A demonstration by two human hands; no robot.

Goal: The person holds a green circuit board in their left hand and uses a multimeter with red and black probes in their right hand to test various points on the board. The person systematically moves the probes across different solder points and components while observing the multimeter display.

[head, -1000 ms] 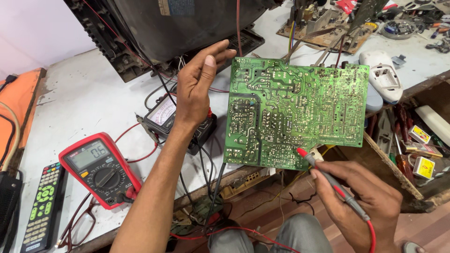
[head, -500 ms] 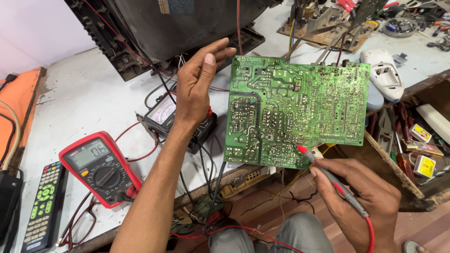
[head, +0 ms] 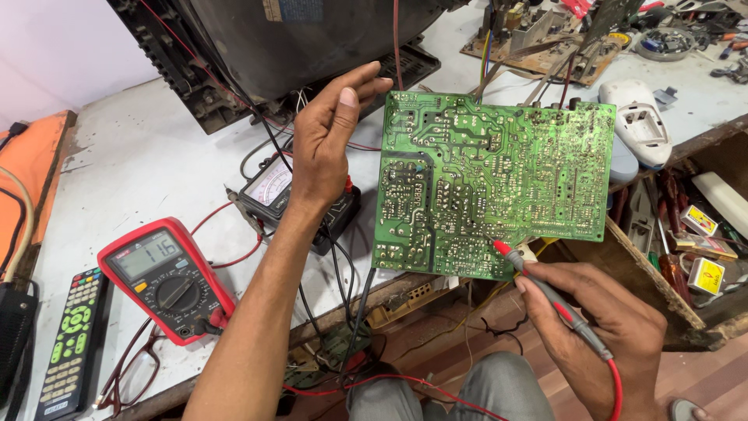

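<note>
My right hand keeps a closed grip on a grey test probe, fingers wrapped round its shaft as one holds a pen; the probe's red tip touches the solder side of the green circuit board near its lower edge. A red lead runs from the probe down past my wrist. My left hand is open, fingers extended and together, the fingertips at the board's upper left corner; I cannot tell whether they touch it. The board stands roughly upright, solder side toward me, above the front edge of the counter.

Just below my left wrist lies a dark analogue meter among black and red wires. Left of my forearm, a red digital multimeter rests face up, and a black remote control lies near the counter's left edge. Behind the board stands a dark television chassis. To the right, a white handset-shaped casing lies on the counter, and an open wooden drawer holds small yellow boxes and hand tools.
</note>
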